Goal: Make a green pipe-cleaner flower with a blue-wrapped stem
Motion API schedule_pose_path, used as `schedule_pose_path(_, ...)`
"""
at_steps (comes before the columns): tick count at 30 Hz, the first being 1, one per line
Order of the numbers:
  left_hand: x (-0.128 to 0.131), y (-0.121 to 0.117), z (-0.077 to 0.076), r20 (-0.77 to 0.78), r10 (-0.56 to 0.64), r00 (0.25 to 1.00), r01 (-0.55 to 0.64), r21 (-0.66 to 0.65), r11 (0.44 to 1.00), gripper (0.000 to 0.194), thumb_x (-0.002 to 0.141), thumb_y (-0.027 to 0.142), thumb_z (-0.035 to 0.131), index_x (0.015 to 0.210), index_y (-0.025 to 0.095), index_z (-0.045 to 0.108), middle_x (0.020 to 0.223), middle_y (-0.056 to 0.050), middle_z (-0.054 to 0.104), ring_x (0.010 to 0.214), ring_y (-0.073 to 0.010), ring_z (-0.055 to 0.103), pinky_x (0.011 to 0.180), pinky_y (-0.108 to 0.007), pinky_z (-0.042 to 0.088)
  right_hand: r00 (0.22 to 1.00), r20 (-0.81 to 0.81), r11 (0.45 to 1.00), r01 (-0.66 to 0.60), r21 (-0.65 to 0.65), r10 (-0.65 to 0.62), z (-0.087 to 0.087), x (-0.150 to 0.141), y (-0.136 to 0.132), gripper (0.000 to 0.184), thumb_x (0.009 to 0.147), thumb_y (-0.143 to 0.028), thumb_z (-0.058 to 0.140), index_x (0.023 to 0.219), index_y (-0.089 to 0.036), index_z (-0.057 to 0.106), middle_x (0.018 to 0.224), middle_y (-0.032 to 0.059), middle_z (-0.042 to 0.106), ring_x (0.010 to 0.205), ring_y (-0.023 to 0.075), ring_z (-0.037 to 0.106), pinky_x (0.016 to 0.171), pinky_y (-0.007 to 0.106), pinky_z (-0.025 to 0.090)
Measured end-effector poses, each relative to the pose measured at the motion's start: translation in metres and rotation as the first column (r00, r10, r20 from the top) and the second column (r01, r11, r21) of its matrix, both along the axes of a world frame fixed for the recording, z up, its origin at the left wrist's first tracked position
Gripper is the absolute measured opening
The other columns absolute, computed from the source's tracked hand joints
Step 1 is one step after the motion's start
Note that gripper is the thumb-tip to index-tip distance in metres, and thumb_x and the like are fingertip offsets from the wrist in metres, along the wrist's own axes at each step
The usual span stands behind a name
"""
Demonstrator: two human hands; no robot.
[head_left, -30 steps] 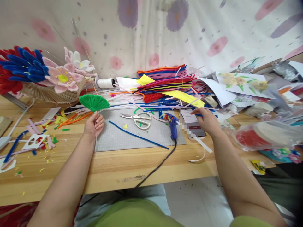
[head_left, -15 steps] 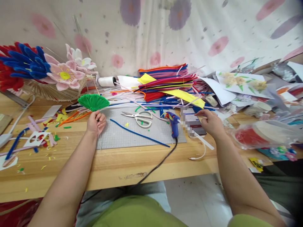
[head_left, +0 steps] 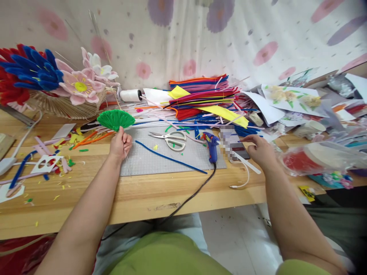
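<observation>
My left hand (head_left: 121, 144) is closed on the thin wire stems of a green fan-shaped pipe-cleaner piece (head_left: 115, 119), which stands above my fingers. My right hand (head_left: 261, 151) hovers beside a phone (head_left: 240, 148), the index finger stretched toward its screen and the others loosely bent; it holds nothing that I can see. Part of the phone is blurred out. Between my hands, pale-handled scissors (head_left: 175, 142) lie on a grey cutting mat (head_left: 160, 165) with a blue pipe cleaner (head_left: 169, 157). A blue glue gun (head_left: 212, 148) rests on the mat's right side.
Bundles of coloured pipe cleaners (head_left: 203, 100) are piled behind the mat. Pipe-cleaner flowers (head_left: 80, 87) stand at the back left, above scattered scraps (head_left: 51, 162). A plastic-wrapped roll (head_left: 321, 158) sits at right. The glue gun's black cord (head_left: 190, 198) hangs over the table's front edge.
My left hand and the green piece have shifted slightly right and turned a little. My right hand stays beside the phone. The whole view has moved slightly.
</observation>
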State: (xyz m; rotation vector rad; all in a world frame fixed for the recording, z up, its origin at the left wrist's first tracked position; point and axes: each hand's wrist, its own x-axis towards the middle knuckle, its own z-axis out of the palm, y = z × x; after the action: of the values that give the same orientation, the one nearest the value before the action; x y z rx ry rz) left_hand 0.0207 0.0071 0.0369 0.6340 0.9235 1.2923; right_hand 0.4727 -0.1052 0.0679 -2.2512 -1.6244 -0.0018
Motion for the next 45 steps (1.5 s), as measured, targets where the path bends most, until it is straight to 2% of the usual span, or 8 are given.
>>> schedule_pose_path(5, 0.003, 0.000, 0.000, -0.024, 0.002, 1.000, -0.001, 0.037, 0.999, 0.030, 0.076, 0.023, 0.052, 0.051, 0.014, 0.038, 0.046, 0.004, 0.043, 0.028, 0.0007, 0.023, 0.026, -0.011, 0.011, 1.000, -0.016, 1.000, -0.012, 0.021, 0.012, 0.005, -0.010, -0.002, 0.030, 0.066, -0.008, 0.038, 0.086, -0.021, 0.055, 0.091, 0.0032, 0.067, 0.085, 0.0176, 0.057, 0.071, 0.028, 0.040)
schedule_pose_path(12, 0.007, -0.002, -0.002, -0.026, 0.034, 0.999, -0.031, 0.083, 0.996, 0.018, 0.077, 0.022, 0.046, 0.062, 0.013, 0.046, 0.054, 0.003, 0.050, 0.028, 0.0009, 0.025, 0.027, -0.012, 0.013, 0.994, 0.013, 0.974, -0.102, -0.204, 0.107, 0.004, -0.038, -0.014, 0.017, 0.068, -0.018, 0.042, 0.071, -0.021, 0.058, 0.070, 0.0031, 0.063, 0.062, 0.0158, 0.053, 0.055, 0.025, 0.034)
schedule_pose_path(19, 0.005, -0.006, 0.006, -0.012, 0.134, 0.991, -0.134, -0.134, 0.982, 0.032, 0.082, 0.025, 0.025, 0.063, 0.012, 0.047, 0.044, 0.003, 0.040, 0.026, -0.0012, 0.021, 0.026, -0.014, 0.010, 0.931, -0.026, 0.918, -0.363, -0.161, 0.364, -0.015, -0.096, -0.026, 0.021, 0.067, -0.012, 0.038, 0.069, -0.020, 0.057, 0.067, 0.0008, 0.062, 0.063, 0.0138, 0.054, 0.058, 0.024, 0.035)
schedule_pose_path(26, 0.005, -0.010, 0.009, 0.131, 0.135, 0.982, -0.108, -0.191, 0.976, 0.021, 0.085, 0.016, 0.034, 0.072, 0.011, 0.049, 0.047, 0.006, 0.037, 0.029, 0.0009, 0.025, 0.029, -0.010, 0.012, 0.825, -0.108, 0.830, -0.558, 0.002, 0.555, -0.027, -0.175, 0.012, 0.018, 0.074, -0.019, 0.046, 0.084, -0.020, 0.060, 0.084, 0.0028, 0.063, 0.072, 0.0133, 0.055, 0.065, 0.024, 0.039)
schedule_pose_path(32, 0.010, -0.013, 0.004, 0.078, 0.124, 0.989, -0.121, -0.039, 0.992, 0.020, 0.086, 0.018, 0.040, 0.071, 0.011, 0.052, 0.049, 0.006, 0.040, 0.030, 0.0011, 0.026, 0.029, -0.010, 0.013, 0.760, -0.090, 0.763, -0.647, -0.010, 0.643, -0.026, -0.229, 0.051, 0.026, 0.079, -0.040, 0.051, 0.093, -0.019, 0.058, 0.093, 0.0060, 0.061, 0.086, 0.0165, 0.054, 0.075, 0.027, 0.039)
schedule_pose_path(36, 0.014, -0.014, 0.000, 0.020, 0.067, 0.998, -0.068, 0.041, 0.997, 0.015, 0.083, 0.017, 0.046, 0.072, 0.011, 0.054, 0.051, 0.005, 0.043, 0.031, 0.0008, 0.027, 0.029, -0.011, 0.013, 0.762, -0.043, 0.760, -0.647, -0.055, 0.646, -0.031, -0.267, 0.065, 0.029, 0.079, -0.041, 0.054, 0.097, -0.019, 0.056, 0.097, 0.0070, 0.058, 0.092, 0.0181, 0.052, 0.077, 0.029, 0.039)
schedule_pose_path(39, 0.017, -0.015, -0.004, -0.014, 0.010, 1.000, -0.010, 0.036, 0.999, 0.011, 0.080, 0.016, 0.048, 0.072, 0.011, 0.053, 0.051, 0.005, 0.043, 0.032, 0.0007, 0.027, 0.029, -0.011, 0.014, 0.794, 0.007, 0.792, -0.606, -0.074, 0.608, -0.040, -0.287, 0.071, 0.022, 0.081, -0.035, 0.052, 0.096, -0.019, 0.055, 0.101, 0.0085, 0.055, 0.094, 0.0193, 0.052, 0.074, 0.029, 0.039)
schedule_pose_path(45, 0.019, -0.016, -0.007, -0.053, -0.021, 0.998, 0.023, 0.029, 0.999, 0.012, 0.079, 0.018, 0.048, 0.072, 0.010, 0.054, 0.051, 0.004, 0.044, 0.033, 0.0001, 0.028, 0.030, -0.012, 0.014, 0.910, -0.088, 0.911, -0.410, -0.052, 0.404, -0.041, -0.283, 0.077, 0.020, 0.087, -0.024, 0.036, 0.099, -0.016, 0.050, 0.096, 0.0104, 0.060, 0.084, 0.0207, 0.056, 0.067, 0.029, 0.038)
